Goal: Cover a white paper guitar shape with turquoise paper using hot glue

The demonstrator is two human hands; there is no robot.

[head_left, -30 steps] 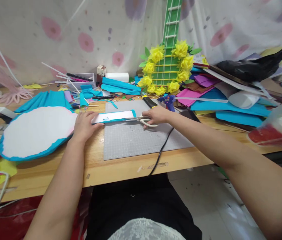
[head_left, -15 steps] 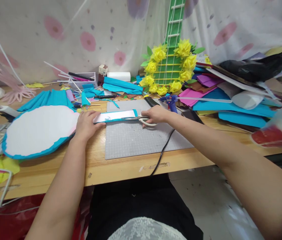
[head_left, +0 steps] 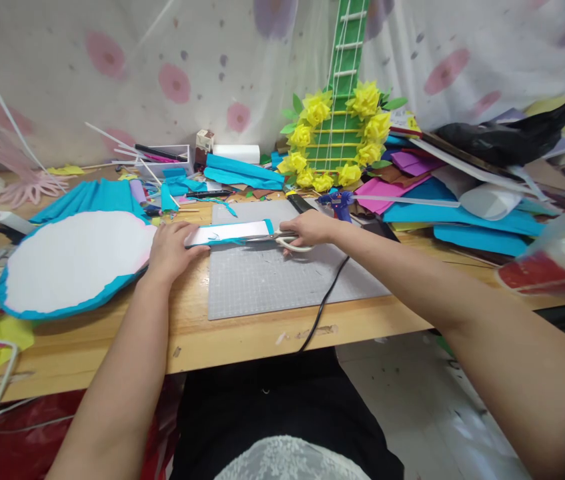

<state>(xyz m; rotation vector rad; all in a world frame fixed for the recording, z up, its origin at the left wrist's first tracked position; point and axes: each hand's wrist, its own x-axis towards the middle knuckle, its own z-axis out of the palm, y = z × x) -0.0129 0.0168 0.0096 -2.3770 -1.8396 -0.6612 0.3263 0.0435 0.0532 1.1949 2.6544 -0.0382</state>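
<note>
My right hand (head_left: pixel 307 232) grips a pair of scissors (head_left: pixel 289 244) by its white handles, blades pointing left along the blue front edge of a strip. That strip (head_left: pixel 242 231) is white with blue paper edges, and its right part lies over a grey cutting mat (head_left: pixel 262 287). At the strip's left end, my left hand (head_left: pixel 172 248) presses on it with fingers closed over the end. Left of that hand rests a white oval board (head_left: pixel 72 267) with a blue paper rim, its right edge touching or partly behind my left wrist.
Behind the mat lie a blue glue gun (head_left: pixel 339 203), paper scraps and a blue paper roll (head_left: pixel 245 172). A green guitar-shaped craft (head_left: pixel 345 127) with yellow paper flowers stands at the back. Coloured paper (head_left: pixel 462 210) is piled at right, near a red-based cup (head_left: pixel 537 272). A black cord (head_left: pixel 325 307) crosses the mat.
The whole view has shifted slightly. The blue edge sliver by the scissor blades stands a little further out from the strip; both hands keep nearly the same place.
</note>
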